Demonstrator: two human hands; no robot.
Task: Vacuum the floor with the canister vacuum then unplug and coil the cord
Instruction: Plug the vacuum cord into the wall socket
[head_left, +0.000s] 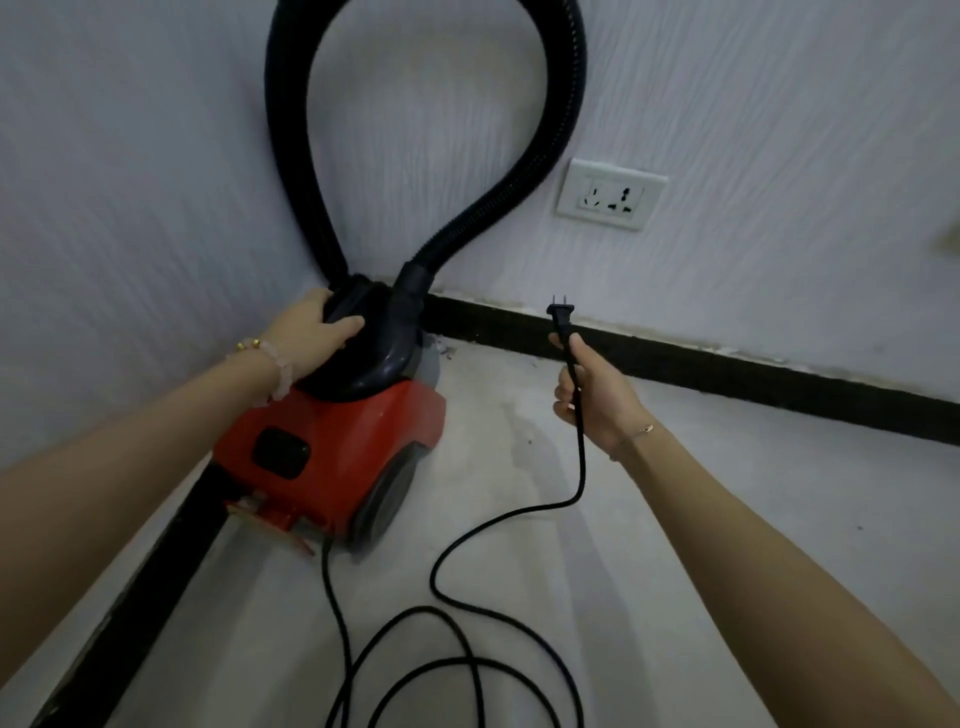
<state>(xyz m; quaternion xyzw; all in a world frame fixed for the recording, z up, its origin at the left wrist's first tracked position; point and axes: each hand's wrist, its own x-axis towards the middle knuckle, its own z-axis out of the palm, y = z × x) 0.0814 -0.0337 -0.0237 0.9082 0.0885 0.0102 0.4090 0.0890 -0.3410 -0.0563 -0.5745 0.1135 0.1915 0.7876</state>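
Cord (579, 467) in closed right hand (597, 400), left hand (311, 332) around vacuum (332, 441)

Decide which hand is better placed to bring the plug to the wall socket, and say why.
Right. The right hand grips the cord just below the plug, beneath the socket; the left hand holds the vacuum.
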